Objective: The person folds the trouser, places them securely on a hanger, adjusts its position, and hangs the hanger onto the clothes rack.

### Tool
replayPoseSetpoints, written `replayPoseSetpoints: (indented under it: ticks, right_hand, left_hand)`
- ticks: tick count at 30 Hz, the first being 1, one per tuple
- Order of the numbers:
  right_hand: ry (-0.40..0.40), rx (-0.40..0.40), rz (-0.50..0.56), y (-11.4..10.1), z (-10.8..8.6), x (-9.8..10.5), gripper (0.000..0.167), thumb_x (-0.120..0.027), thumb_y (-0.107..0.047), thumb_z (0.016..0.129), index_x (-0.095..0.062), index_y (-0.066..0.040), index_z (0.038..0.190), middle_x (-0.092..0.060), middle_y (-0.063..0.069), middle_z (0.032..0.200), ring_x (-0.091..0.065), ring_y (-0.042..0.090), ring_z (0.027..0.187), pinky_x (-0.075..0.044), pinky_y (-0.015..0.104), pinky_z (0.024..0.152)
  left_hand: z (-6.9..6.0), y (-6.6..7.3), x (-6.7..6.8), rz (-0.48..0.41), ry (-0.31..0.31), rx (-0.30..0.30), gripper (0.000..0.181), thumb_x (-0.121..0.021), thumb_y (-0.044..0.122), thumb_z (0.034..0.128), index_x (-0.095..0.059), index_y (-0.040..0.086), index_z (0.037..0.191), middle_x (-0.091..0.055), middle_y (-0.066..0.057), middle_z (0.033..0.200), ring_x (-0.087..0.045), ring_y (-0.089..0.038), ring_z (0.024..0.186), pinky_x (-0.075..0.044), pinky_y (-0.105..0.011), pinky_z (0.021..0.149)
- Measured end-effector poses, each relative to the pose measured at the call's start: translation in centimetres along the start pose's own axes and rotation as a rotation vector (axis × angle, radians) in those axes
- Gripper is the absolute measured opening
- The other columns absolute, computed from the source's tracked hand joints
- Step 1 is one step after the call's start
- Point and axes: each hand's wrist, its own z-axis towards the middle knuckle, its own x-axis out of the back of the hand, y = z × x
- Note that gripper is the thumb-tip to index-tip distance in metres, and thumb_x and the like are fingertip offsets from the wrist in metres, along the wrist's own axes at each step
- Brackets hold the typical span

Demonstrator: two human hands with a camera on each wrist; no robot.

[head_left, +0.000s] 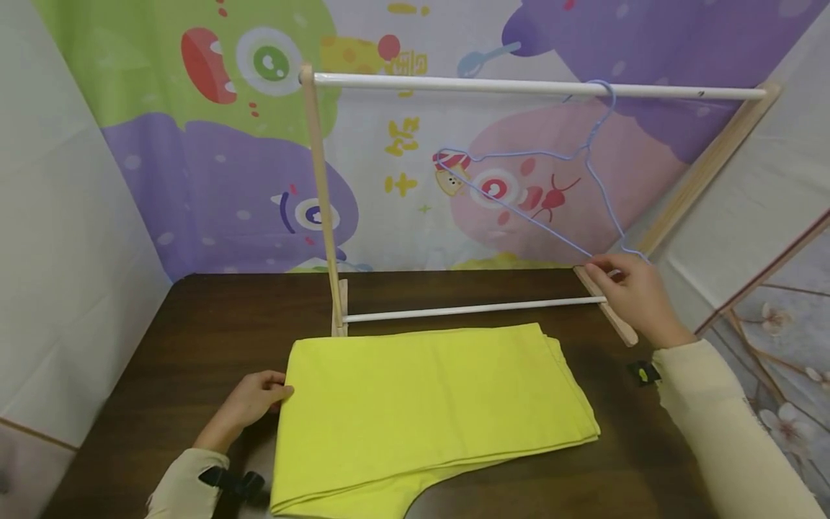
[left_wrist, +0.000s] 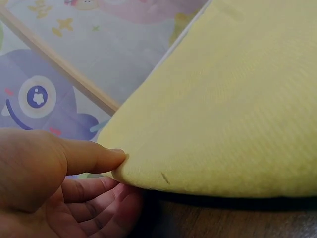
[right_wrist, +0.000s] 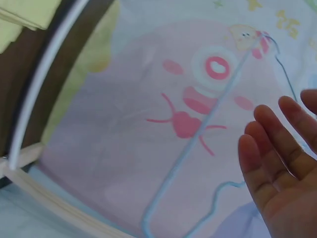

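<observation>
A folded yellow garment (head_left: 428,404) lies on the dark wooden table. At its left edge, my left hand (head_left: 249,400) pinches the cloth. The left wrist view shows the thumb (left_wrist: 94,156) on top and the other fingers beneath the fold. A light blue wire hanger (head_left: 588,144) hangs by its hook from the rack's white top rail (head_left: 454,84). My right hand (head_left: 632,299) is beside the hanger's lower right corner. In the right wrist view its fingers (right_wrist: 260,166) are loosely extended, apart from the hanger's lower wire (right_wrist: 173,171); the thumb is mostly out of frame.
The rack has wooden side posts (head_left: 322,194) and a white lower bar (head_left: 473,311) just behind the garment. A cartoon-printed cloth (head_left: 402,216) hangs behind it. White panels (head_left: 58,216) stand at the sides. Bare table (head_left: 194,324) shows left of the garment.
</observation>
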Motion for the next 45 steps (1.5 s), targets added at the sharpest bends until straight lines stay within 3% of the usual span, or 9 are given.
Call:
replayPoseSetpoints:
  ticks: [2, 8, 11, 21, 27, 30, 34, 40, 45]
  right_hand:
    - [0.05, -0.003, 0.012, -0.3, 0.6, 0.5, 0.016, -0.064, -0.005, 0.092, -0.071, 0.008, 0.097, -0.07, 0.023, 0.087, -0.044, -0.025, 0.076, -0.038, -0.003, 0.069]
    - [0.189, -0.042, 0.048, -0.9, 3.0, 2.0, 0.018, -0.064, -0.008, 0.092, -0.071, 0.009, 0.095, -0.058, -0.035, 0.079, -0.048, -0.024, 0.074, -0.038, -0.002, 0.068]
    - [0.219, -0.074, 0.069, -1.0, 4.2, 2.4, 0.02, -0.064, -0.009, 0.092, -0.071, 0.01, 0.095, -0.05, -0.045, 0.077, -0.049, -0.022, 0.073, -0.038, -0.002, 0.067]
    - [0.199, -0.191, 0.036, -1.1, 6.8, 3.1, 0.03, -0.063, -0.023, 0.094, -0.069, 0.004, 0.108, -0.052, -0.03, 0.083, -0.048, -0.017, 0.075, -0.039, 0.004, 0.071]
    - [0.081, -0.264, 0.003, -1.2, 8.2, 3.0, 0.043, -0.058, -0.032, 0.097, -0.062, 0.001, 0.123, -0.063, 0.015, 0.105, -0.046, -0.013, 0.078, -0.039, 0.011, 0.074]
    - [0.029, -0.3, -0.006, -1.1, 8.7, 2.8, 0.047, -0.056, -0.036, 0.098, -0.059, 0.001, 0.127, -0.061, 0.025, 0.114, -0.051, -0.001, 0.086, -0.041, 0.019, 0.079]
    - [-0.009, -0.343, 0.018, -1.0, 9.4, 2.1, 0.052, -0.054, -0.039, 0.098, -0.057, 0.001, 0.13, -0.065, 0.016, 0.107, -0.053, 0.006, 0.088, -0.042, 0.023, 0.078]
    - [0.018, -0.352, 0.199, -0.9, 10.1, 1.1, 0.04, -0.057, -0.026, 0.098, -0.058, 0.006, 0.122, -0.057, -0.028, 0.074, -0.055, -0.01, 0.07, -0.045, 0.009, 0.067]
    - [0.027, -0.385, 0.447, -0.6, 10.3, 1.1, 0.021, -0.058, -0.015, 0.098, -0.061, 0.004, 0.106, -0.063, -0.022, 0.07, -0.06, -0.004, 0.065, -0.051, 0.011, 0.063]
  left_hand:
    - [0.1, 0.0, 0.0, -0.005, -0.002, 0.005, 0.042, -0.058, 0.02, 0.0971, -0.053, -0.011, 0.125, -0.064, -0.023, 0.11, -0.063, -0.019, 0.085, -0.056, -0.039, 0.077]
    - [0.5, 0.0, 0.1, -0.04, -0.002, 0.03, 0.039, -0.059, 0.02, 0.0964, -0.054, -0.011, 0.12, -0.063, -0.021, 0.105, -0.063, -0.019, 0.085, -0.056, -0.039, 0.078]
    - [0.7, 0.0, 0.1, -0.048, 0.0, 0.032, 0.035, -0.06, 0.019, 0.096, -0.055, -0.01, 0.116, -0.063, -0.018, 0.1, -0.062, -0.019, 0.082, -0.056, -0.038, 0.076]
    - [0.7, 0.2, 0.1, -0.057, 0.001, 0.006, 0.034, -0.061, 0.018, 0.0954, -0.056, -0.011, 0.113, -0.063, -0.014, 0.095, -0.059, -0.018, 0.078, -0.055, -0.035, 0.072]
    - [0.8, 0.2, 0.0, -0.057, 0.003, 0.016, 0.033, -0.061, 0.018, 0.095, -0.056, -0.01, 0.113, -0.063, -0.013, 0.094, -0.059, -0.018, 0.078, -0.055, -0.035, 0.073]
    - [0.8, 0.1, -0.1, -0.062, -0.003, 0.018, 0.032, -0.061, 0.018, 0.0947, -0.057, -0.009, 0.112, -0.063, -0.012, 0.094, -0.059, -0.018, 0.079, -0.054, -0.034, 0.073]
    - [0.7, 0.0, 0.2, -0.046, -0.006, 0.014, 0.032, -0.061, 0.019, 0.095, -0.056, -0.009, 0.11, -0.062, -0.013, 0.094, -0.059, -0.018, 0.079, -0.055, -0.035, 0.073]
    - [0.7, -0.3, 0.5, -0.022, -0.006, 0.009, 0.032, -0.061, 0.018, 0.0951, -0.056, -0.01, 0.11, -0.063, -0.013, 0.092, -0.059, -0.018, 0.078, -0.055, -0.035, 0.073]
    - [0.8, -0.2, 0.3, -0.04, -0.001, 0.004, 0.031, -0.062, 0.018, 0.0948, -0.056, -0.009, 0.108, -0.062, -0.012, 0.092, -0.058, -0.017, 0.077, -0.055, -0.034, 0.073]
